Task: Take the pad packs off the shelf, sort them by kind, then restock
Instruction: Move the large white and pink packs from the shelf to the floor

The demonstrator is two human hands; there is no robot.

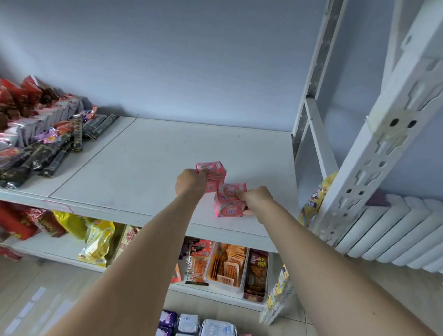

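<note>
A white metal shelf board (pixel 144 164) crosses the middle of the frame, backed by a pale blue-grey wall (pixel 181 64). At the left edge of the frame a heap of red, black and silver foil snack packets (pixel 31 131) lies on that board. A white slotted steel upright (pixel 384 139) runs down the right side, with a white ribbed radiator (pixel 400 231) behind it at the lower right. Under the board, a lower shelf holds yellow snack bags (pixel 98 241) and a clear plastic bin of orange sachets (pixel 227 264). At the bottom centre, on the light tiled floor (pixel 32 299), lie white, purple and pink pad packs (pixel 200 329) in rows.

Both bare arms reach up from the bottom of the frame to the centre of the shelf board. The left hand (pixel 190 183) is curled round a small stack of pink plastic-wrapped pad packs (pixel 211 172) standing on the board. The right hand (pixel 256 196) pinches the top of a second stack of the same pink pad packs (pixel 229 203), just below and to the right of the first; the two stacks touch or nearly touch near the board's front edge.
</note>
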